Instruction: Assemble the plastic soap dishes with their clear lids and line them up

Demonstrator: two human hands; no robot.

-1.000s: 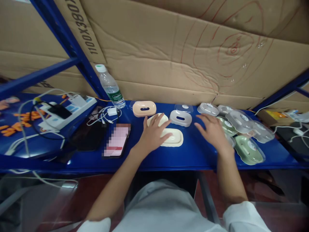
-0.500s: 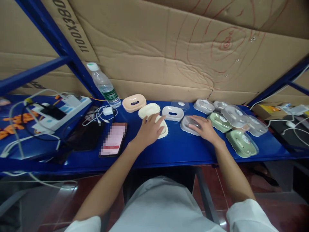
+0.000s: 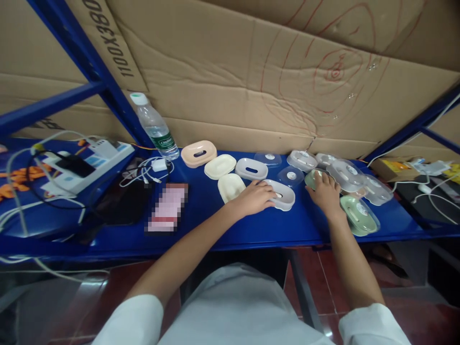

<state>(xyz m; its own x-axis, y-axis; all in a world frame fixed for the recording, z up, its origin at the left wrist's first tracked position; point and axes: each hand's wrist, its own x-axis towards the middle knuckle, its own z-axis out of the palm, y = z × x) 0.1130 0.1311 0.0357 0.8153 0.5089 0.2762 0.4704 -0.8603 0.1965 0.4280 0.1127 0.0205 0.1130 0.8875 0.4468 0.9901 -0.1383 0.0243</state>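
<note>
My left hand (image 3: 256, 197) has its fingers closed over the left end of an uncovered grey soap dish (image 3: 286, 197). My right hand (image 3: 325, 194) reaches over a green soap dish (image 3: 313, 178) with a clear lid, thumb and fingers around it; the hand hides much of it. A cream soap dish (image 3: 230, 186) lies left of my left hand, partly behind it. Behind are another cream dish (image 3: 220, 166), a second grey dish (image 3: 251, 168) and a peach dish (image 3: 199, 153). Two clear lids, one (image 3: 290, 176) between my hands and one (image 3: 268, 159) farther back, lie loose.
Several lidded grey boxes (image 3: 345, 175) and another lidded green box (image 3: 360, 214) crowd the right side. To the left are a phone (image 3: 168, 208), a charger with cable (image 3: 158, 165), a water bottle (image 3: 158, 132) and a power strip (image 3: 97, 167). Cardboard (image 3: 215, 72) stands behind the blue table.
My left hand moved right, from the cream dish to the grey one. The grey dish's clear lid is off and lies behind it. My right hand moved right onto the green dish.
</note>
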